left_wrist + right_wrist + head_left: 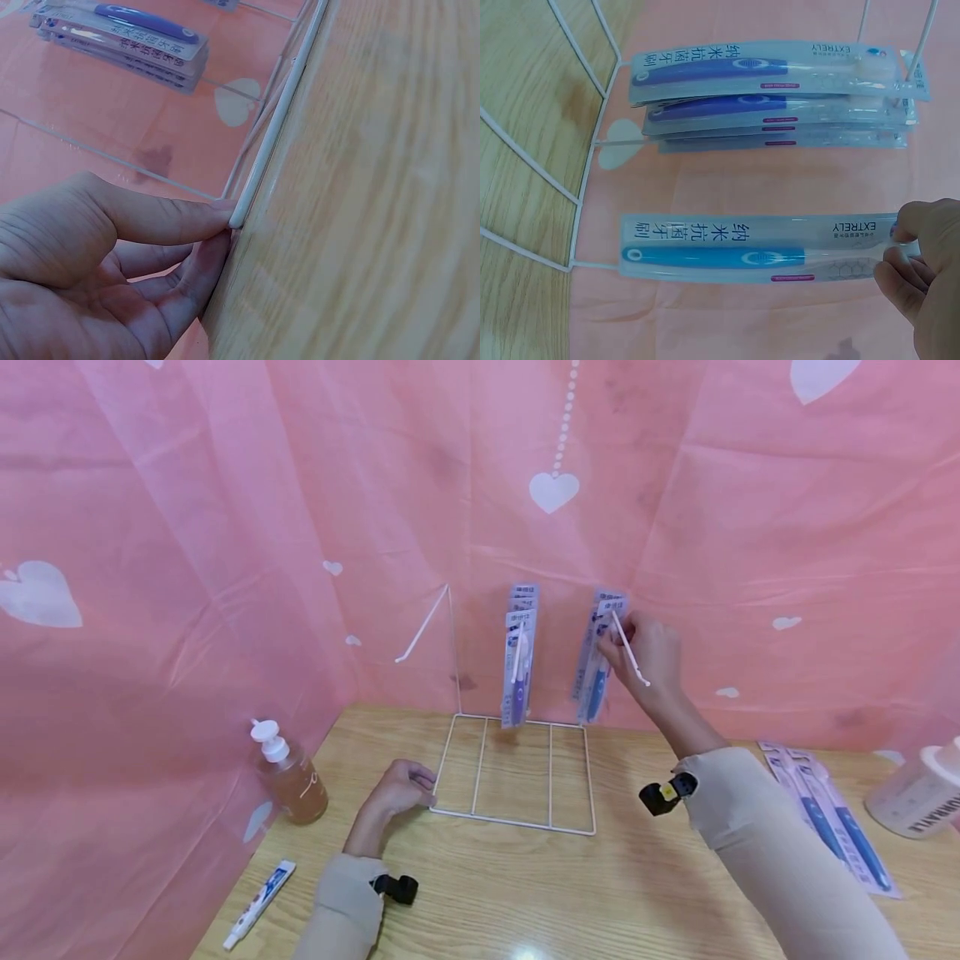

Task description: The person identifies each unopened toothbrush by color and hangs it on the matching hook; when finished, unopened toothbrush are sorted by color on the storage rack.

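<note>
A white wire display rack point(512, 824) stands on the wooden table. My left hand point(402, 787) pinches its front left base corner between thumb and fingers, seen close in the left wrist view. My right hand point(654, 656) grips the top of a packaged blue toothbrush point(712, 256), which hangs at the rack's right hook point(632, 653). Another pack shows partly behind it in the head view. Several packaged purple toothbrushes point(518, 672) hang on the middle hook. The left hook point(422, 625) carries nothing.
A pump bottle point(296, 781) and a toothpaste tube point(259, 904) are at the left. Two packaged blue toothbrushes point(832, 818) lie at the right, beside a white bottle point(911, 793). A pink curtain point(420, 460) with hearts hangs behind the rack.
</note>
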{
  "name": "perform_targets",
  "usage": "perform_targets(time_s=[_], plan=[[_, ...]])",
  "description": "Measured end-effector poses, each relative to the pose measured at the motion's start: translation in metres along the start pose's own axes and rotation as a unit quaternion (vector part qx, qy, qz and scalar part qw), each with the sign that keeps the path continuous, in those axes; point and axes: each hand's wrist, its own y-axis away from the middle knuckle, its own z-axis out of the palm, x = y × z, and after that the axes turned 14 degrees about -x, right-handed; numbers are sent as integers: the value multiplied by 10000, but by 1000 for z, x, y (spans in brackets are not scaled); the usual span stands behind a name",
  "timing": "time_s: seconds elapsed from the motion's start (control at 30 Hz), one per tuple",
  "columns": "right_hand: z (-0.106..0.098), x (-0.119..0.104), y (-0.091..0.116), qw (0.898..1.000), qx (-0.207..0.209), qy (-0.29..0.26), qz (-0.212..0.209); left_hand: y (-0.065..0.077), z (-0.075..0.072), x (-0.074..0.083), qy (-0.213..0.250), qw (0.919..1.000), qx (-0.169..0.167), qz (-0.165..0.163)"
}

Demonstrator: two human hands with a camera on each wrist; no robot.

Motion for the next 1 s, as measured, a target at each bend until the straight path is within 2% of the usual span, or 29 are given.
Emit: perform_targets(time_s=[0.37, 0.57, 0.67, 0.77, 0.87, 1.0], plan=[[3, 4, -6, 9998, -33, -78, 158, 0, 1, 1, -39, 10000, -31, -21], [3, 6, -4, 10000, -44, -43, 56, 1, -1, 0, -33, 10000, 1, -87], [-4, 11, -1, 9989, -453, -56, 131, 2, -1, -1, -51, 10000, 24, -72], [-19, 25, 3, 9944, -1019, 42, 264, 3, 0, -1, -29, 10000, 33, -63], [-36, 50, 8, 9874, -1515, 122, 440, 4, 0, 0, -62, 10000, 10, -26], [-60, 95, 24, 9725, -2049, 505, 984, 5, -1, 1, -88, 9999, 24, -70]])
